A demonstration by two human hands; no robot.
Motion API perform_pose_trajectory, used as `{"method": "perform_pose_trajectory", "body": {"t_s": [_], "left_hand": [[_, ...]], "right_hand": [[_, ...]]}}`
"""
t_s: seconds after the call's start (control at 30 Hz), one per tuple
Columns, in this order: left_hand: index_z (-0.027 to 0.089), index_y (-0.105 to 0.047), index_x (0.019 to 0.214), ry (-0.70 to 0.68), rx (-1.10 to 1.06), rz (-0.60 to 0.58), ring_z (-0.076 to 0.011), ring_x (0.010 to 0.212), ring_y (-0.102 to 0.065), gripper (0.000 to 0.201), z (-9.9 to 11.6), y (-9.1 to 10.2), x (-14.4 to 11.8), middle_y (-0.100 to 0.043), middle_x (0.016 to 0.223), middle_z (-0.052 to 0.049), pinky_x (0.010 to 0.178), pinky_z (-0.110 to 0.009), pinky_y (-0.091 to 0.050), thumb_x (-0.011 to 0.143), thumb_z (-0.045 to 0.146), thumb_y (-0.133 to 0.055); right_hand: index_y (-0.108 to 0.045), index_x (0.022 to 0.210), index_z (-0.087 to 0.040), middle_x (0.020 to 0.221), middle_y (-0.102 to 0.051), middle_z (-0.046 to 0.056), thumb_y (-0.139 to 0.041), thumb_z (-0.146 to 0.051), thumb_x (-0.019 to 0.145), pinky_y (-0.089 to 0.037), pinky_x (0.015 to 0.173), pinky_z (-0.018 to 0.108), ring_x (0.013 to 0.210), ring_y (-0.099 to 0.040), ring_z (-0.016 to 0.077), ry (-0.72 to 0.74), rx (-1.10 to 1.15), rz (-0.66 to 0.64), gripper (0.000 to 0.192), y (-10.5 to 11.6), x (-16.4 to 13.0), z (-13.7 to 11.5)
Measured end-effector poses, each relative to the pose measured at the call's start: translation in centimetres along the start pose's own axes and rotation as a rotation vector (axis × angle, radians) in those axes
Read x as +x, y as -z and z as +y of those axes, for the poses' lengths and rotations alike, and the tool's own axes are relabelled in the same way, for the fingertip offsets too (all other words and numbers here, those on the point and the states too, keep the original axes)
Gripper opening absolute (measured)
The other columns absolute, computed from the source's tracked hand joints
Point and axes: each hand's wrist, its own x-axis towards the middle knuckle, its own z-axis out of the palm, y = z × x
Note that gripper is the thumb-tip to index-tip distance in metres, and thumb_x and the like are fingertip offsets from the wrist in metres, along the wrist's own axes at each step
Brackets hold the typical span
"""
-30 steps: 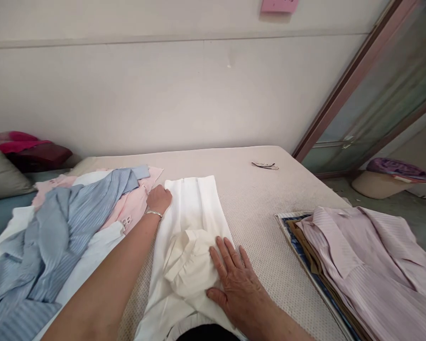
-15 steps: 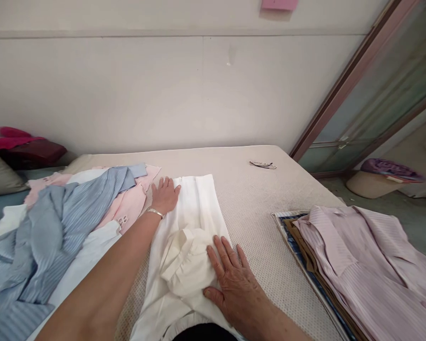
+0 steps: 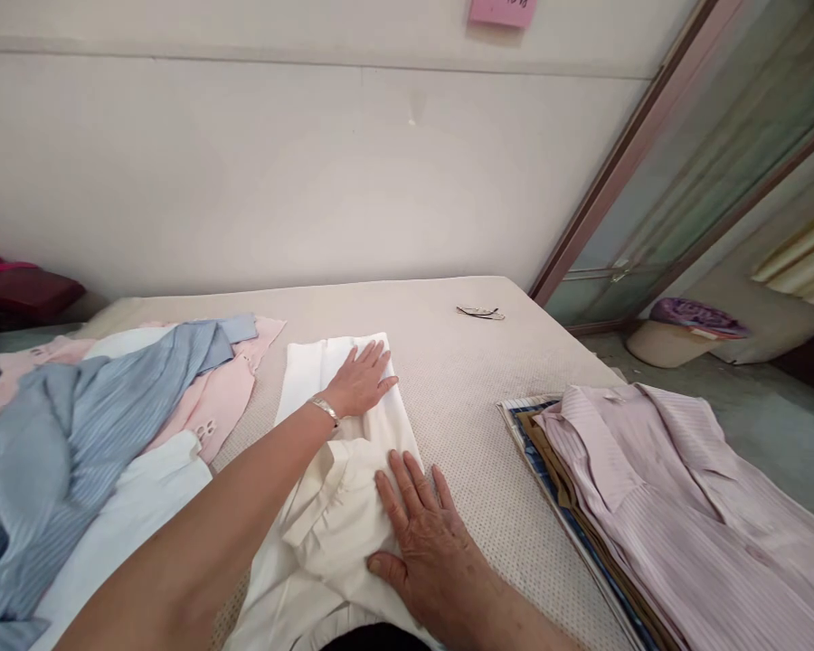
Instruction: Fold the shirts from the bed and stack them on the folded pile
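A long white garment (image 3: 296, 375) lies folded into a strip on the bed, running away from me. On its nearer half a cream gathered part, like a sleeve with a cuff (image 3: 343, 515), is laid across it. My left hand (image 3: 361, 380), with a silver bracelet at the wrist, rests flat on the far end of the strip, fingers stretched out. My right hand (image 3: 424, 533) lies spread, palm down, over the right edge of the gathered part. Neither hand grips anything. My left forearm hides some of the cloth.
Loose blue striped (image 3: 118, 398), pink (image 3: 244, 389) and white clothes lie in a heap at left. At right stands a folded stack topped by a mauve striped shirt (image 3: 651, 488). Eyeglasses (image 3: 480, 313) lie near the bed's far edge. A bin (image 3: 671, 344) is on the floor beyond.
My left hand has moved from the left edge of the white garment rightward onto its far end. My right hand stays on the gathered part. The view has turned slightly right.
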Motion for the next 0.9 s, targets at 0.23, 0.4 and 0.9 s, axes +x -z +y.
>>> {"method": "perform_pose_trajectory", "body": {"t_s": [0.23, 0.4, 0.9], "left_hand": [[0.016, -0.024, 0.161, -0.059, -0.011, -0.119, -0.0305, 0.158, -0.009, 0.080, -1.0, -1.5, 3.8, -0.012, 0.171, -0.014, 0.124, -0.054, -0.007, 0.099, 0.067, -0.021], [0.023, -0.019, 0.163, -0.039, -0.018, -0.131, -0.0271, 0.158, -0.009, 0.075, -2.9, -1.3, 5.5, -0.010, 0.171, -0.008, 0.125, -0.053, -0.005, 0.100, 0.064, -0.017], [0.021, -0.022, 0.163, -0.180, -0.039, -0.100, -0.0340, 0.158, -0.005, 0.088, 1.5, -1.6, 0.1, -0.010, 0.171, -0.013, 0.124, -0.055, -0.003, 0.095, 0.077, -0.020]], "right_hand": [[-0.009, 0.164, -0.022, 0.168, 0.008, 0.010, -0.037, -0.069, 0.098, -0.006, 0.124, 0.064, 0.155, 0.005, 0.0358, 0.029, 0.006, 0.026, 0.085, -0.8, -0.1, 0.7], [-0.007, 0.165, -0.024, 0.168, 0.011, 0.009, -0.037, -0.069, 0.099, -0.005, 0.124, 0.063, 0.155, 0.006, 0.0353, 0.017, 0.014, 0.030, 0.085, -0.6, -0.1, 0.5], [-0.010, 0.165, -0.023, 0.168, 0.010, 0.009, -0.033, -0.068, 0.100, -0.003, 0.124, 0.063, 0.156, 0.006, 0.0350, 0.012, -0.019, 0.050, 0.083, -0.6, -0.2, 0.1]]}}
